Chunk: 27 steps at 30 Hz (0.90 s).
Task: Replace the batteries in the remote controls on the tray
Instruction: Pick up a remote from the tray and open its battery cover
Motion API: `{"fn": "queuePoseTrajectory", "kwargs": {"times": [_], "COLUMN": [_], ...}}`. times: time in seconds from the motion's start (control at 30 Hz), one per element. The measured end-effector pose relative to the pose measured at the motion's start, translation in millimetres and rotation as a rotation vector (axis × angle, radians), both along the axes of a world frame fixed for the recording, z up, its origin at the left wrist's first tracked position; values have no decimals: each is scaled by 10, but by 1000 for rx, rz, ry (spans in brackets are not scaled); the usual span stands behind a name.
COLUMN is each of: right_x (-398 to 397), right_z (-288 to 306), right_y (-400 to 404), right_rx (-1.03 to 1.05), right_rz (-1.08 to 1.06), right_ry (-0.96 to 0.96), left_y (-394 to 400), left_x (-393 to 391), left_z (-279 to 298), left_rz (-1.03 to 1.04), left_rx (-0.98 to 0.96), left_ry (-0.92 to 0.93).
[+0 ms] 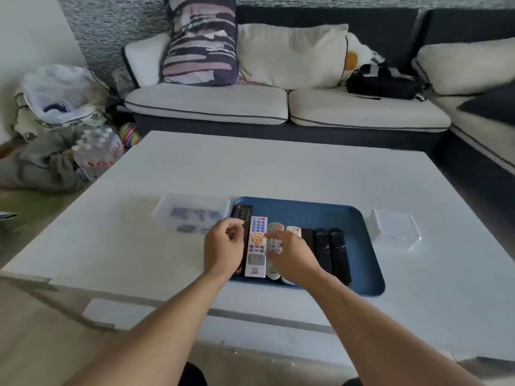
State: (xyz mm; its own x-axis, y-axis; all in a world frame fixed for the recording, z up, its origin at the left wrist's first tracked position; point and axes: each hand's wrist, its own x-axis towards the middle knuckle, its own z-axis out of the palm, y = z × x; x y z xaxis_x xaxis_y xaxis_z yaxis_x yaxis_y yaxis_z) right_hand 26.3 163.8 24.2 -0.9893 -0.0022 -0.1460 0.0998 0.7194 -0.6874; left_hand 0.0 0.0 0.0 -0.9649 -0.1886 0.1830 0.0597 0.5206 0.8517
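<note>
- A blue tray (334,215) is set on the white desk (250,168), and a row of remote controls is laid side by side in its near-left part.
- From the left, the row is made up of a black remote (243,214), a long white remote with purple and orange buttons (256,246), two light grey remotes (275,228) and three dark remotes (333,252).
- The left hand (223,247) is held over the tray's left edge with its fingers curled toward the black remote; whether the remote is actually gripped cannot be told.
- The right hand (292,253) is spread over the grey remotes, its fingers straight and blurred, with the fingertips near the white remote's orange button ring.
- A clear plastic box (192,215) holding small bluish items, too blurred to be identified, is placed just beside the tray on the left.
- A second clear box (395,228) is placed just beside the tray on the right.
- A sofa (278,107) with pale cushions is seen behind the desk, with a black bag (384,83) resting on it.
</note>
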Motion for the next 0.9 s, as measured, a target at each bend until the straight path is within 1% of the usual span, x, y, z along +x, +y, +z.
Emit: {"fn": "queuePoseTrajectory", "kwargs": {"times": [0.03, 0.07, 0.1, 0.13, 0.2, 0.23, 0.3, 0.4, 0.47, 0.53, 0.73, 0.8, 0.9], "right_x": [-79, -153, -234, -302, -404, -443, -486, -551, -607, -677, -776, -776, -765], "right_z": [-8, -10, -23, -9, -12, -25, -49, -92, -97, -90, -130, -176, -237], "right_y": [-71, -123, -189, -231, -312, -352, -430, -558, -621, -703, -959, -1014, -1083], "right_rx": [42, 85, 97, 98, 101, 109, 142, 155, 134, 119, 142, 190, 251], "right_rz": [64, 114, 142, 148, 129, 118, 128, 185, 198, 190, 176, 221, 282], "right_ry": [24, 46, 72, 82, 119, 132, 142, 141, 144, 153, 202, 192, 177], "left_y": [-22, -48, -102, -156, -335, -425, -534, -694, -774, -831, -823, -799, -765], "left_x": [-102, -192, -298, -402, -560, -602, -604, -620, -617, -614, -616, -595, -588], "left_z": [10, 40, 47, 91, 41, 3, -28, -82, -60, -42, -27, -7, 3], "left_rz": [43, 115, 202, 317, 545, 609, 608, 511, 458, 439, 399, 370, 354], "left_rx": [15, 28, 90, 196, 482, 634, 831, 988, 1038, 1049, 1070, 1090, 1031], "left_ry": [49, 48, 22, -34, -181, -257, -363, -471, -548, -583, -558, -572, -584]}}
